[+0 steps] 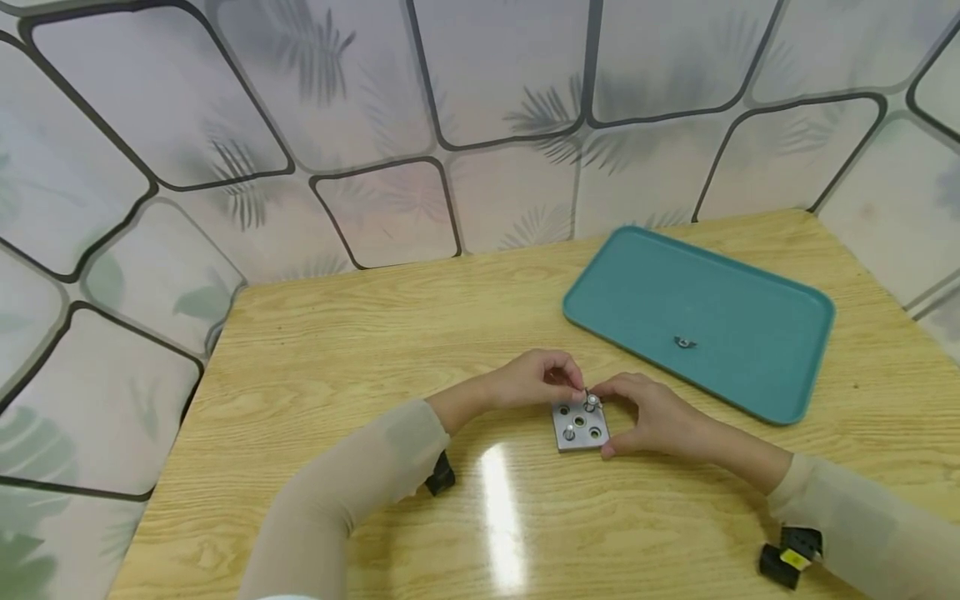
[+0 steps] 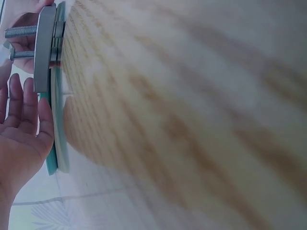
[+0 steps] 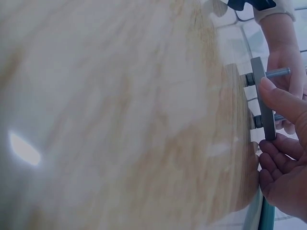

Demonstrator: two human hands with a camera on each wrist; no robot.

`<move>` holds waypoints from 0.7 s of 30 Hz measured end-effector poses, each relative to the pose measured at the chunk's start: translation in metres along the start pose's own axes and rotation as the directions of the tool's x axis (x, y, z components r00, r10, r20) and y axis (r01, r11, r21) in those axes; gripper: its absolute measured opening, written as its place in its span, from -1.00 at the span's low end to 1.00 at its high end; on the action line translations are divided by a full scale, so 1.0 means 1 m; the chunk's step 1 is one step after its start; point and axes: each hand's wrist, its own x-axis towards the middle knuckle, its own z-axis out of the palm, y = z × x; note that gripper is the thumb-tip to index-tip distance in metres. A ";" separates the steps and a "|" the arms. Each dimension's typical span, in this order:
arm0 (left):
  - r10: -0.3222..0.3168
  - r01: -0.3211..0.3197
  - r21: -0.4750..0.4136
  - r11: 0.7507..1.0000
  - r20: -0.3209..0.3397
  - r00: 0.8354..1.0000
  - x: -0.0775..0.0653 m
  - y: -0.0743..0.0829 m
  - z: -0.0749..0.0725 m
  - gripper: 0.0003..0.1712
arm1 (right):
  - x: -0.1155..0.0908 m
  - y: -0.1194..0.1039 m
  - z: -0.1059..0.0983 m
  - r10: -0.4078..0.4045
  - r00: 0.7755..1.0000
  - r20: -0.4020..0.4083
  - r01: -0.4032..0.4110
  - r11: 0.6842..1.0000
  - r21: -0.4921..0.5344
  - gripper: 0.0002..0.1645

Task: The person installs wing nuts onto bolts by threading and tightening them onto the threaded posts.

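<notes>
- Wall covering (image 1: pixel 517 200): pale, with dark-lined panels and leaf motifs, standing behind and beside the table.
- Table (image 1: pixel 360 350): light wood grain; a bright reflection lies left of the metal plate.
- Tray (image 1: pixel 727 300): blue-green, rectangular, with a raised rim; it rests on the table beyond the right hand. Its contents are one loose wing nut (image 1: pixel 684 342), on the tray floor towards the near edge.
- Sleeves (image 1: pixel 382 454): beige, covering both of the person's forearms.
- Right hand (image 1: pixel 660 417): thumb and fingers spread apart around the metal plate, gripping it by its edges.
- Left hand (image 1: pixel 532 379): fingers curled, with thumb and index finger nearly together, pinching the second wing nut (image 2: pixel 9 50) at the top of the farther bolt.
- Metal plate (image 1: pixel 580 442): square, on the table between the hands, near the tray but outside it. Three holes visible from above run diagonally across it; bolts occupy two other corners.
- Bolts: the nearer bolt (image 1: pixel 569 433) and the farther bolt (image 1: pixel 592 403) stand upright through the plate, their heads beneath it. How far the second wing nut is threaded cannot be told.
</notes>
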 end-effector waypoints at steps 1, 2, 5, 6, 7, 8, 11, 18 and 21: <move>0.004 -0.004 -0.002 1.000 0.004 1.000 0.000 0.000 0.000 -0.82 | 0.000 0.000 0.000 0.001 1.000 0.000 -0.001 1.000 0.002 -0.11; 0.006 -0.006 -0.007 1.000 0.011 1.000 0.000 -0.001 0.000 -0.80 | 0.000 0.000 0.000 0.001 1.000 0.000 -0.001 1.000 0.003 -0.10; 0.001 -0.001 -0.009 1.000 0.038 0.999 0.001 0.000 0.000 -0.73 | 0.000 0.000 0.000 0.004 1.000 -0.001 -0.004 1.000 0.007 -0.09; -0.003 0.004 -0.005 1.000 0.048 0.999 0.001 0.000 0.000 -0.71 | 0.000 0.000 0.000 0.004 1.000 -0.002 -0.004 1.000 0.008 -0.09; -0.009 0.009 0.003 1.000 0.057 0.998 0.001 0.001 0.000 -0.69 | 0.000 0.000 0.000 0.004 1.000 -0.002 -0.003 1.000 0.010 -0.09; -0.014 0.013 0.009 1.000 0.064 0.998 0.001 0.001 0.000 -0.67 | 0.000 0.000 0.000 0.004 1.000 -0.004 -0.004 1.000 0.013 -0.09; -0.023 0.021 0.021 1.000 0.074 0.997 0.001 0.002 0.001 -0.64 | 0.000 0.000 0.000 0.004 1.000 -0.009 -0.004 1.000 0.017 -0.09; -0.017 0.015 0.031 0.999 0.069 0.997 0.001 0.000 0.001 -0.69 | 0.000 -0.001 0.001 -0.001 1.000 -0.013 0.001 1.000 0.012 -0.10; -0.009 0.007 0.038 0.999 0.045 0.999 0.001 0.001 0.001 -0.72 | 0.000 -0.001 0.000 -0.006 1.000 -0.008 0.006 1.000 0.006 -0.10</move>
